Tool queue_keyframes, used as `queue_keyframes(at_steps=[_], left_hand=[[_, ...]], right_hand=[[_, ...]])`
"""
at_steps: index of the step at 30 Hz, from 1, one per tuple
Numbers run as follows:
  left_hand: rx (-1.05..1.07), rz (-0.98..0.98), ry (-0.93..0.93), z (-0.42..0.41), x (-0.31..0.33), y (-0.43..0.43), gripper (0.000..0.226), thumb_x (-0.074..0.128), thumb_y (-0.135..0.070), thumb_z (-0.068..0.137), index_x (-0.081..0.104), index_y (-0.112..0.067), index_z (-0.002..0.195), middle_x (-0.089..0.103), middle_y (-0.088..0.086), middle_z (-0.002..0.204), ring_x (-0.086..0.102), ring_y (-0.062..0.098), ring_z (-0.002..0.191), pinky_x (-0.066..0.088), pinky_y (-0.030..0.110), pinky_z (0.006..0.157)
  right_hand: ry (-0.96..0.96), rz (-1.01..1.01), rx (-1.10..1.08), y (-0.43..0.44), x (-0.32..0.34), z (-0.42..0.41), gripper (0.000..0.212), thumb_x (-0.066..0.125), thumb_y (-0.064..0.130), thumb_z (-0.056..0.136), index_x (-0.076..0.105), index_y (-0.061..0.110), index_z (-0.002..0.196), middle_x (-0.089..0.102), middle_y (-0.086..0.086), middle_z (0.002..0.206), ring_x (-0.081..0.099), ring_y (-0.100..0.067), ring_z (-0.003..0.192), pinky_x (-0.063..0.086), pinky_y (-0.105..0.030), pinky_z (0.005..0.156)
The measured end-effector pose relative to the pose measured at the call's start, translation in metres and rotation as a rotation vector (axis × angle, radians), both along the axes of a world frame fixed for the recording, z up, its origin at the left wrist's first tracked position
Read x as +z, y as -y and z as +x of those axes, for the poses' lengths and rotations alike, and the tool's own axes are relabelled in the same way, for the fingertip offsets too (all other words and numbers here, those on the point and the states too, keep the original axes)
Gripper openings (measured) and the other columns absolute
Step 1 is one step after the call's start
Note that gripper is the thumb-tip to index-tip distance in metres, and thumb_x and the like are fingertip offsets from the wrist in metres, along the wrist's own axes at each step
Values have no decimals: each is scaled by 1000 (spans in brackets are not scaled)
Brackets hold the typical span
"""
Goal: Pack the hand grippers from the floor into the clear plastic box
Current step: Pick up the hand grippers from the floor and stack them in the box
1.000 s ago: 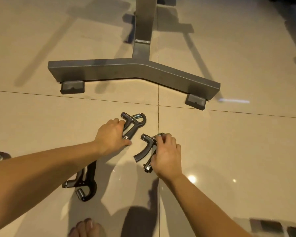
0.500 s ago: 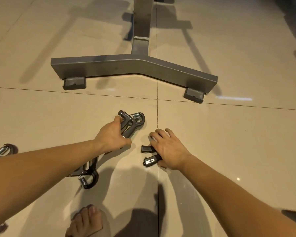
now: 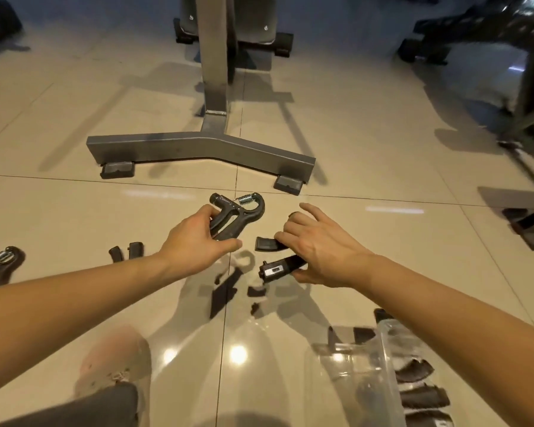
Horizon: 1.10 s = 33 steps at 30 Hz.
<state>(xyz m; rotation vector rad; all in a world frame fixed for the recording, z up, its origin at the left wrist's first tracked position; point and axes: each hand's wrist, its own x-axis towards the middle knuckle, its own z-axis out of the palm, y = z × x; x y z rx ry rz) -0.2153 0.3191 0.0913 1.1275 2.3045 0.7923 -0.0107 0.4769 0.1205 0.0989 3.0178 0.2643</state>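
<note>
1. Our left hand [image 3: 198, 241] curls round first hand gripper [image 3: 241, 211]; spring end juts forward.
2. Our right hand [image 3: 318, 251] pinches second hand gripper [image 3: 278, 269]; handles protrude leftward.
3. We note clear plastic box [image 3: 352, 352] on floor, beneath right forearm.

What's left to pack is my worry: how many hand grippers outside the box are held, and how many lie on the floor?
Held: 2, the spring gripper in the left hand, the black gripper in the right hand.
On the floor: 2, the half-hidden gripper, the far-left gripper.
Total: 4.
</note>
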Motion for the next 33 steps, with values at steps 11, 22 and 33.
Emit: queue_keyframes(at_steps=[11, 22, 33], left_hand=[[-264, -140, -198, 171, 76, 33, 55, 77, -59, 73, 44, -35, 110, 63, -14, 90, 62, 11, 79, 52, 35, 72], [-235, -279, -122, 299, 77, 21, 52, 82, -45, 70, 44, -28, 102, 69, -6, 80, 66, 15, 68, 48, 32, 61], [-207, -361, -157, 337, 144, 39, 60, 84, -45, 74, 47, -24, 115, 63, -6, 93, 64, 13, 79, 48, 26, 61]], right_hand=[[6, 72, -18, 0, 67, 204, 57, 67, 62, 81, 60, 25, 123, 62, 6, 106, 54, -21, 106, 35, -44, 112], [117, 16, -21, -4, 39, 313, 61, 59, 68, 84, 57, 26, 128, 61, 6, 110, 52, -19, 111, 35, -41, 110], [121, 36, 98, 4, 68, 339, 51, 66, 59, 86, 58, 27, 125, 61, 7, 113, 52, -18, 110, 40, -40, 103]])
